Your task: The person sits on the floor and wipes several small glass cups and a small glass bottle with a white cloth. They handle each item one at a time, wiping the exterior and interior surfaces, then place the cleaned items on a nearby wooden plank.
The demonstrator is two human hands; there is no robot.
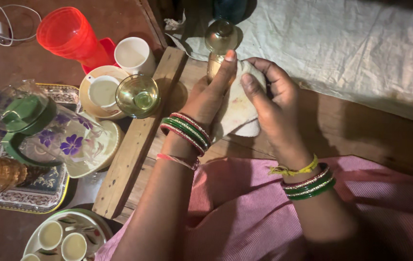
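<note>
Leftward, one red tumbler (69,34), one white cup (134,54) and one glass (138,95) stand. The left hand (211,94) grips one small glass (218,48) near the wooden plank's (139,140) far end; the right hand (269,104) presses one cloth (238,108) against it.

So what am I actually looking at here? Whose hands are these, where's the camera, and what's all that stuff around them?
There is no machine here. A person wears a camera on the head, so this one picture looks down at their own hands. The left hand holds a small clear glass, and the right hand presses a pale cloth against it. Both wrists carry green and red bangles. To the left stand a red plastic jug, a white cup, an empty glass, a flowered glass pitcher on a patterned tray, and a plate with small cups.
</note>
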